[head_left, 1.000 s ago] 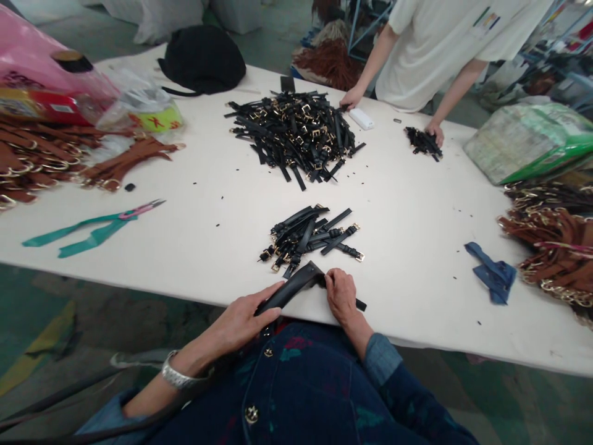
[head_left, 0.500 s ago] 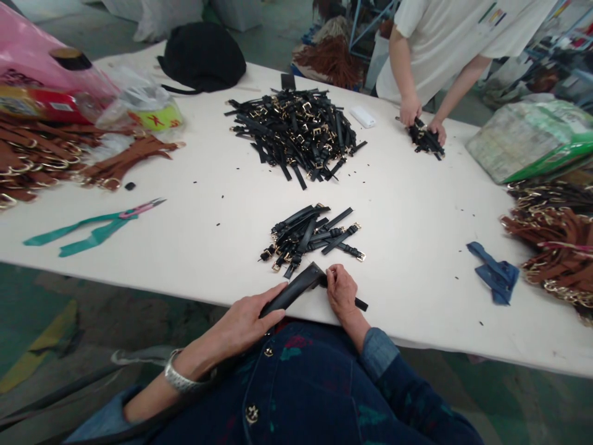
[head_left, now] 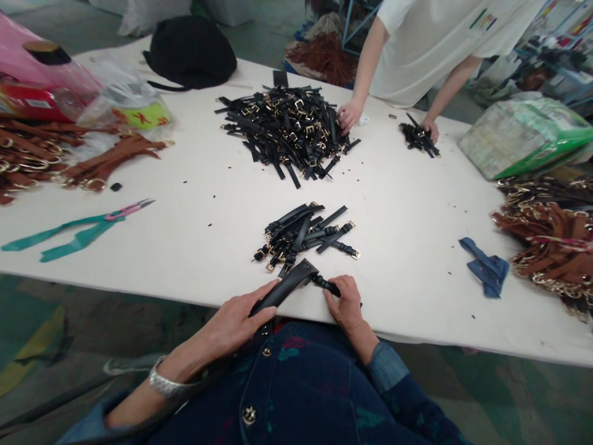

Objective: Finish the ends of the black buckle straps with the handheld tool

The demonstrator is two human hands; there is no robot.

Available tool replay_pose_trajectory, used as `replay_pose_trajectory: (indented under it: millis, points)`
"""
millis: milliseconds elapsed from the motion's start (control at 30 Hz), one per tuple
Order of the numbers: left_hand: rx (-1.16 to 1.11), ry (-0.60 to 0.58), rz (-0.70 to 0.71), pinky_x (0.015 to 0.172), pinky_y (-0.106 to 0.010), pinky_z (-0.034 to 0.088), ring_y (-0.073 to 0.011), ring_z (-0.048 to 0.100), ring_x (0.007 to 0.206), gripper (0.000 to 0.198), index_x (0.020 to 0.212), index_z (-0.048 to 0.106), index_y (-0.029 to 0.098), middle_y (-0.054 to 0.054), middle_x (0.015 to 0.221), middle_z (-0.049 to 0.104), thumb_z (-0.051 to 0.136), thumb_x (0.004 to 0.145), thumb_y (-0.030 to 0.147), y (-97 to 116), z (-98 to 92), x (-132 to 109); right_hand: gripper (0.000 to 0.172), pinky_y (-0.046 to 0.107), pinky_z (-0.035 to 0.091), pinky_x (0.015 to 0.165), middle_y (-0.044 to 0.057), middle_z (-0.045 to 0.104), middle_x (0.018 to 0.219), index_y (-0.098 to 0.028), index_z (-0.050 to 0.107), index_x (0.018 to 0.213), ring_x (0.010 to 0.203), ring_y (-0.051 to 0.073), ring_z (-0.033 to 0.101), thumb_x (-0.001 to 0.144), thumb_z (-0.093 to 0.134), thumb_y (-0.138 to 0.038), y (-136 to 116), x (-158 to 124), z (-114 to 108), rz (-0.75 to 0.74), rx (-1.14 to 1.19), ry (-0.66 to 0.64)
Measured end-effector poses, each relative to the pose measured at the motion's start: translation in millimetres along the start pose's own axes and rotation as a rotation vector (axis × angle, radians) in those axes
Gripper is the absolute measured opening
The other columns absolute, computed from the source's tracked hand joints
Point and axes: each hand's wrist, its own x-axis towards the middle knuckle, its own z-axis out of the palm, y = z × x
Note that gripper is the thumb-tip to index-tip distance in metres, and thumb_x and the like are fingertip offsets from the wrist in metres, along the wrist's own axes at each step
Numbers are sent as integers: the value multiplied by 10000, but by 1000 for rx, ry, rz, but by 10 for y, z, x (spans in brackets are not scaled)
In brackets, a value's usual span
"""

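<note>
My left hand [head_left: 236,321] is closed around a long black tool [head_left: 285,287] that slants up onto the near edge of the white table [head_left: 194,247]. My right hand [head_left: 345,306] pinches a thin black strap [head_left: 327,285] whose end meets the tool's tip. Just beyond lies a small pile of black straps with gold buckles [head_left: 303,236]. A big heap of the same straps [head_left: 285,127] sits mid-table.
A person in a white shirt stands across the table, one hand [head_left: 348,115] on the big heap, the other [head_left: 430,130] on a small strap pile. Brown straps [head_left: 551,238] lie right and left. Teal-handled snips [head_left: 81,225], a blue cloth scrap [head_left: 486,269], a black bag [head_left: 189,52].
My right hand slid a little right along the strap, drawing it out from the tool's tip. The person opposite moved one hand from the small pile to the big heap.
</note>
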Motion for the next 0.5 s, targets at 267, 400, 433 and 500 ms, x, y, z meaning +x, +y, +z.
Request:
replay_pose_trajectory:
  millis: [267,400,433,500]
  points:
    - [64,-51,-27,1110,-401,378,-282,536,1289,646,1487,396,213,-61,1457,528,430,914,507,25,5,-44,172,390,463,826,71,641,893,-191,638,979,882,229,538,824,628,-266,29,-4,25,35,16,15]
    - [107,7,-6,1060,-436,423,-308,584,1230,644,1495,380,202,-107,1408,574,427,913,474,148,102,109,174,395,471,825,75,643,888,-187,633,981,881,233,545,830,637,-272,37,-2,13,38,1,-5]
    - [106,19,2,1052,-437,429,-310,587,1225,642,1494,381,201,-110,1405,577,425,913,469,156,116,137,172,397,473,825,76,643,888,-188,632,981,882,234,547,833,638,-275,39,-5,12,35,-4,-12]
    - [101,38,2,1043,-442,436,-314,591,1219,643,1490,387,193,-114,1401,579,414,912,473,138,120,159,186,401,477,825,77,644,894,-190,629,997,886,236,550,841,643,-290,46,-18,18,33,-9,-14]
